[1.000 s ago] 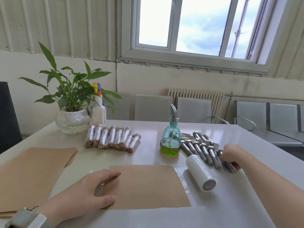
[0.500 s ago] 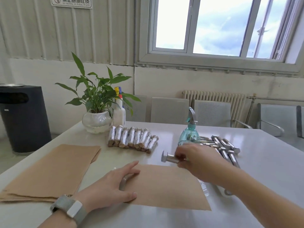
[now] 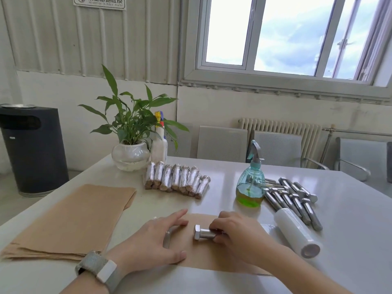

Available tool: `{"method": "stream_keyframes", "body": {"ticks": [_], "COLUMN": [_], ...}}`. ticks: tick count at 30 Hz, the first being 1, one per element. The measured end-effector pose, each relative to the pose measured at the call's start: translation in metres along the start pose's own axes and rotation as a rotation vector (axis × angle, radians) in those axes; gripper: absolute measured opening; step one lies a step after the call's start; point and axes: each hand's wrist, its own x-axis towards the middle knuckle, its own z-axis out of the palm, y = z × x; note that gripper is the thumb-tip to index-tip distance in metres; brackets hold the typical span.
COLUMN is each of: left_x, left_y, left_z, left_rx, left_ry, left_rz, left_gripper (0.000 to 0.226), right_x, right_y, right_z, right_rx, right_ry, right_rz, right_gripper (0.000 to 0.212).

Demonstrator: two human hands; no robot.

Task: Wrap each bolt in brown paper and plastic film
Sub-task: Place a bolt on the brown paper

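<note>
A steel bolt [image 3: 202,232] lies on a brown paper sheet [image 3: 199,261] in front of me, hex head pointing left. My right hand [image 3: 235,232] grips its shank with curled fingers. My left hand [image 3: 158,240] rests flat on the sheet's left edge, fingers spread. A roll of plastic film [image 3: 297,232] lies to the right of the sheet. Behind it sits a pile of bare bolts [image 3: 292,196]. A row of wrapped bolts [image 3: 177,180] lies at the back middle.
A stack of brown paper sheets [image 3: 70,219] lies at the left of the white table [image 3: 350,230]. A teal spray bottle [image 3: 251,183], a potted plant [image 3: 130,153] and a white spray bottle [image 3: 159,143] stand further back. Chairs line the far side.
My right hand took a bolt from the pile, carried it left and set it down on the paper sheet. The left hand stayed on the sheet. The view tilted up.
</note>
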Motion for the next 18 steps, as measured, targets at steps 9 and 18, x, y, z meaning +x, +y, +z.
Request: {"method": "stream_keyframes", "body": {"ticks": [9,18], "left_x": [0.000,0.001], "left_y": [0.002,-0.006], "left_z": [0.000,0.000], "left_rx": [0.015,-0.101], "left_ry": [-0.007,-0.009], "left_rz": [-0.002,-0.001], "left_gripper": [0.092,0.092], "right_x": [-0.002,0.002], "right_y": [0.005,0.016], "right_z": [0.008,-0.004], "right_rx": [0.016,0.318], "right_ry": [0.030,0.251], "right_rz": [-0.033,0.126], "right_gripper": [0.027,0.028]}}
